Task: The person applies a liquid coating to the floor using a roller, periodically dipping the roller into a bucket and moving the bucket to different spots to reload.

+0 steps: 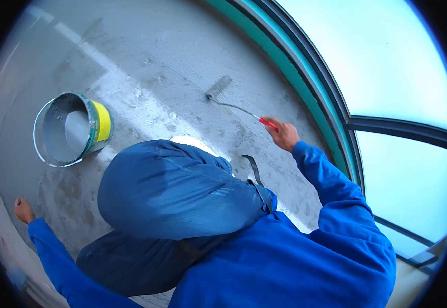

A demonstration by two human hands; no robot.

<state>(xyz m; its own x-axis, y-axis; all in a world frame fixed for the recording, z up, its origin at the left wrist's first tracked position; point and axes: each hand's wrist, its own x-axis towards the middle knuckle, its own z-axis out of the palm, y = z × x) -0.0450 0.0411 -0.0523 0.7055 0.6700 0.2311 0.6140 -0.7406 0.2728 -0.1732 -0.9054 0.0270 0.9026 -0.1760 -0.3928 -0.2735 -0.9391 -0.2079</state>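
My right hand (283, 134) is closed round the red handle of a paint roller (220, 87). The roller's grey, coated sleeve rests on the grey floor (151, 46), ahead of my knees. At the lower left, my left hand (24, 210) is held with its fingers curled in; whether anything is inside them I cannot make out. Beyond that hand stands a dark bucket (89, 126) with a yellow label and a wire handle, holding grey liquid. The bucket and the left hand are apart.
Along the right runs a window (387, 56) with a dark frame, above a green strip (264, 41) at the floor's edge. My bent legs (177, 190) fill the middle. A dark strap (254, 169) hangs at my waist. Bright light streaks cross the floor.
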